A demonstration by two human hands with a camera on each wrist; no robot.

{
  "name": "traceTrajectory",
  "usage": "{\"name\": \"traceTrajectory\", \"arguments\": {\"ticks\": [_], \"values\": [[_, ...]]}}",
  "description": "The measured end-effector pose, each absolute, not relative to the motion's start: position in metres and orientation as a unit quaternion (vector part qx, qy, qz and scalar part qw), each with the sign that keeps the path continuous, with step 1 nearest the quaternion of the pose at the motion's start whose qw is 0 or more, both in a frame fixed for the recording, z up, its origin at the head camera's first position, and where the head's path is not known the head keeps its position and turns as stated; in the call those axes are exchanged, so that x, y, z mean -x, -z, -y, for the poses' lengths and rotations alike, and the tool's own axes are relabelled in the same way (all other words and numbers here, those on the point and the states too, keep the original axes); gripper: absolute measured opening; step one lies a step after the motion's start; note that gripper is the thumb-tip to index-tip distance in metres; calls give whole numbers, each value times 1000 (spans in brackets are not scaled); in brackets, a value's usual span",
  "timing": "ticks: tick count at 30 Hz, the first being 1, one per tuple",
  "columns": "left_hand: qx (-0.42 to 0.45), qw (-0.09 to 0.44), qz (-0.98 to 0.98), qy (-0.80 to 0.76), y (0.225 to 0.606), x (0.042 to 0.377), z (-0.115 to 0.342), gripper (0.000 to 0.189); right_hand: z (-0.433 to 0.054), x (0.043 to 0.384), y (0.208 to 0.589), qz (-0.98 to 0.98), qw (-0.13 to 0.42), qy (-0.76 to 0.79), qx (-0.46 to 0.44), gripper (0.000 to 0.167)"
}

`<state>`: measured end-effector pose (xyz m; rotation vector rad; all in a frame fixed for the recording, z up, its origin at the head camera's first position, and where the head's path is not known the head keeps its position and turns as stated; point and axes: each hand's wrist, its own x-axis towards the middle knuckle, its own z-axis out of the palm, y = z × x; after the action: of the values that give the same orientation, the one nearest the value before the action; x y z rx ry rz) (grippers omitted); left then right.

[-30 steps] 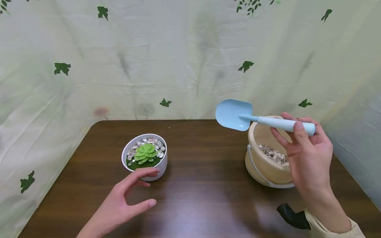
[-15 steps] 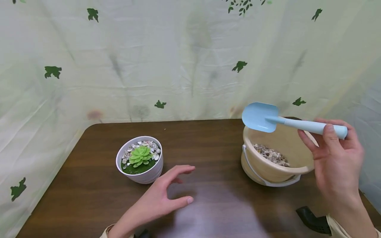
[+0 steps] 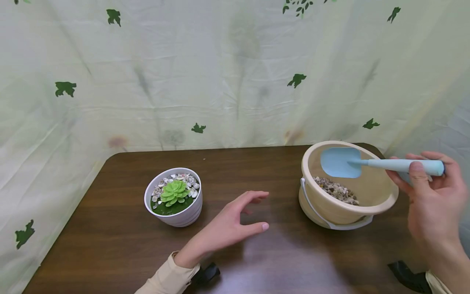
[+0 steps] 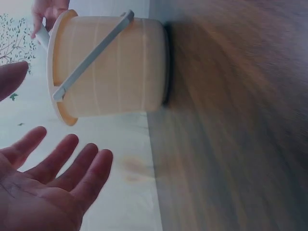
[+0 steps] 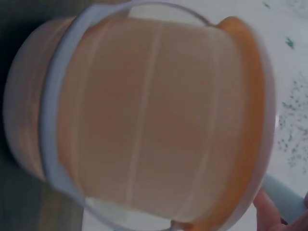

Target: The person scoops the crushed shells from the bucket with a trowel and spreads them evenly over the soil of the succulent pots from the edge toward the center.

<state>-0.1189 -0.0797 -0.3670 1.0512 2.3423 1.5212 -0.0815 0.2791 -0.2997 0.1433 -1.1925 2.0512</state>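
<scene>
Light-blue shovel with a rounded blade (image 3: 340, 163), and it's lying across the mouth of the round beige bucket (image 3: 341, 217) at the right, blade pointing left! The right hand (image 3: 435, 192) has the grip pinched between thumb and fingers, just right of the rim. Small mixed-colour pebbles (image 3: 338, 192) sit down in the bucket, its pale grey carrying handle (image 3: 330, 224) slung low on the near side. Over to the left hand (image 3: 235, 224): holding nothing, thumb and fingers spread apart, between the bucket and a white round pot (image 3: 183, 218) with a green succulent (image 3: 174, 192).
</scene>
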Motion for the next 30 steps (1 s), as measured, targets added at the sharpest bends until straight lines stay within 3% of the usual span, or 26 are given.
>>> {"name": "traceTrajectory", "arguments": {"ticks": [3,13,22,30], "values": [[-348,90,-783,-507,366,125,69,57,-284,86,301,533,352,-767,-67,33],[-341,141,-772,-518,362,145,33,60,-305,109,304,718,208,-650,-134,32],[-310,162,-753,-558,360,163,1,79,-314,128,302,863,171,-464,-105,24],[-337,155,-720,-587,356,177,-26,83,-316,141,302,882,117,-447,-92,20]]}}
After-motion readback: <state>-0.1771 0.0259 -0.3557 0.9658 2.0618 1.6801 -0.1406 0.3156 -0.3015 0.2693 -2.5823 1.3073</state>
